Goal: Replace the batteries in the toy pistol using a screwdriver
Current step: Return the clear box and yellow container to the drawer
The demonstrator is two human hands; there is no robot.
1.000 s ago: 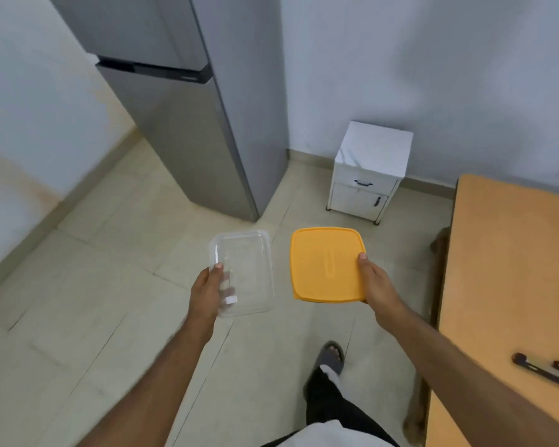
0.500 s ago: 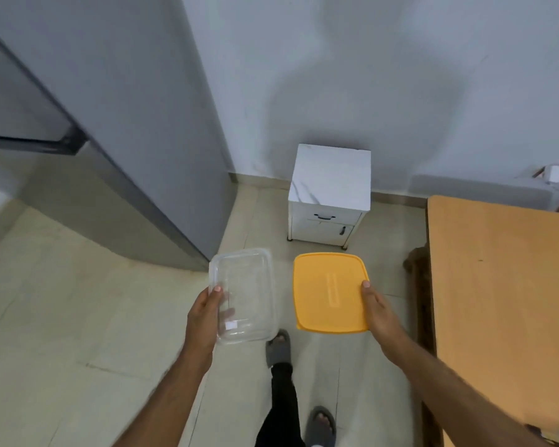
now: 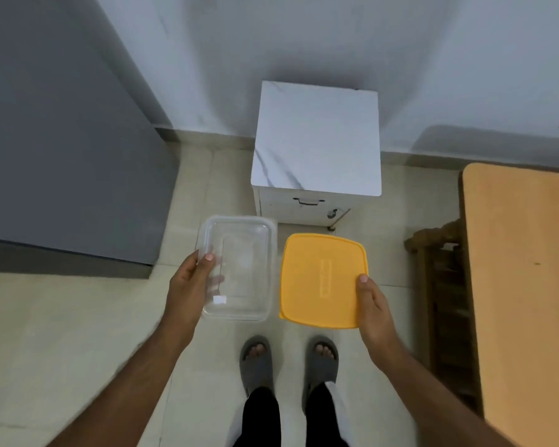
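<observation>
My left hand point(image 3: 189, 285) grips the left rim of a clear plastic container point(image 3: 241, 267), thumb on top and fingers showing through its wall. The container looks empty apart from a small white label. My right hand point(image 3: 373, 306) pinches the right edge of its orange lid point(image 3: 320, 280), held flat beside the container. Both are held out in front of me above the tiled floor. No toy pistol, batteries or screwdriver appear in this view.
A small white cabinet point(image 3: 317, 140) with a marble-patterned top stands against the wall straight ahead. A grey refrigerator point(image 3: 62, 140) fills the left. An orange-topped table point(image 3: 526, 285) runs along the right, with a dark wooden chair point(image 3: 439, 285) tucked beside it. My sandalled feet point(image 3: 289, 359) stand below.
I have walked closer to the white cabinet, which now sits just beyond the container and lid. Both hands keep the same hold. The tools on the table have left the view.
</observation>
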